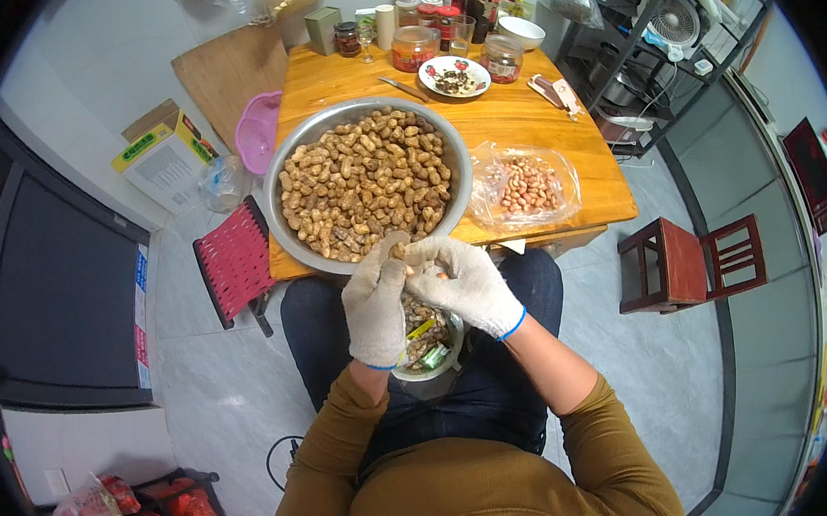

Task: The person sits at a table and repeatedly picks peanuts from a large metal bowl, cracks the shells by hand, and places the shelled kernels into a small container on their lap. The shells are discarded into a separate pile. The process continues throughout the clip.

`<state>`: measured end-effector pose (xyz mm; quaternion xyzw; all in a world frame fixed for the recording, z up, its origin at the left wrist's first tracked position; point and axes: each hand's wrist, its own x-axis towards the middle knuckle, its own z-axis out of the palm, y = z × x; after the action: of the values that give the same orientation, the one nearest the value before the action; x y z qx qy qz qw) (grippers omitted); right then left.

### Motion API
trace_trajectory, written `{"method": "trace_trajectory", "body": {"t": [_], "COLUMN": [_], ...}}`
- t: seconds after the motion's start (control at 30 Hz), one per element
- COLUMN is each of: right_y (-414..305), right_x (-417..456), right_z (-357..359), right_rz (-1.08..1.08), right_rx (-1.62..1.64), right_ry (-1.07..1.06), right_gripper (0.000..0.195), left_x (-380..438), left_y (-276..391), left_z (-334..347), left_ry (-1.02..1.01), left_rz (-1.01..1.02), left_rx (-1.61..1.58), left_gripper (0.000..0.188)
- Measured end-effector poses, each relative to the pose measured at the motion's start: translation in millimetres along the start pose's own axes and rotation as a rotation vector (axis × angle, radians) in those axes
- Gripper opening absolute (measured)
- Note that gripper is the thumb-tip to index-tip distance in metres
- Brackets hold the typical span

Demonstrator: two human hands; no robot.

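Observation:
My left hand (pixel 377 307) and my right hand (pixel 465 283) both wear pale knit gloves with blue cuffs. They meet over my lap, their fingertips together on an unshelled peanut (pixel 398 250). A bit of reddish kernel (pixel 443 276) shows by my right fingers; how it is held is partly hidden. Beyond my hands, a large metal basin (pixel 460 183) full of unshelled peanuts (pixel 364 175) rests on the wooden table. Shelled peanut kernels (pixel 527 184) lie in a clear plastic bag to its right. Below my hands, between my legs, a bin (pixel 429 373) contains shells and wrappers.
On the wooden table (pixel 556 133) are a knife (pixel 403 88), a patterned plate (pixel 437 87) with dark bits, and several jars and bottles behind. A red woven stool (pixel 234 260) stands left, a wooden chair (pixel 680 268) right. A metal shelf (pixel 622 49) rises at the back right.

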<state>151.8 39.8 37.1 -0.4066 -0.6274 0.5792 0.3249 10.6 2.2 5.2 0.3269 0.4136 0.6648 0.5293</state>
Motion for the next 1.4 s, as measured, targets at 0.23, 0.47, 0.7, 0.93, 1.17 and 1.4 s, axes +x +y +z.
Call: {"method": "trace_trajectory", "body": {"t": [0.23,0.47,0.7,0.93,1.17,1.4], "right_y": [3.5,35.0,50.3,65.4,60.7,6.9], "right_x": [0.1,-5.1,9.5,83.3,65.9,100.0], "right_z": [-7.5,-13.2,-80.8,-198.5,-172.7,-75.9], "right_rz": [0.182,0.315,0.224,0.097,-0.149,-0.232], "right_rx": [0.518,0.867,0.603,0.281,0.027,-0.344], "right_ry": [-0.053,-0.003,0.275,0.625,0.643,0.239], "right_gripper": [0.031,0.016,0.02,0.072,0.059,0.027], "left_x": [2.3,0.0,-1.7,6.5,6.1,3.4], "left_y": [-9.4,7.0,9.2,-33.7,-43.6,-41.1], "left_z": [-3.2,13.3,9.8,-16.3,-25.9,-26.8], "left_ry": [0.047,-0.053,-0.259,-0.562,-0.671,-0.449], "left_rz": [0.047,0.006,-0.097,0.064,0.061,0.194], "left_rx": [0.282,0.641,0.627,1.113,1.303,1.085], "left_gripper": [0.037,0.034,0.032,0.034,0.029,0.022]}}
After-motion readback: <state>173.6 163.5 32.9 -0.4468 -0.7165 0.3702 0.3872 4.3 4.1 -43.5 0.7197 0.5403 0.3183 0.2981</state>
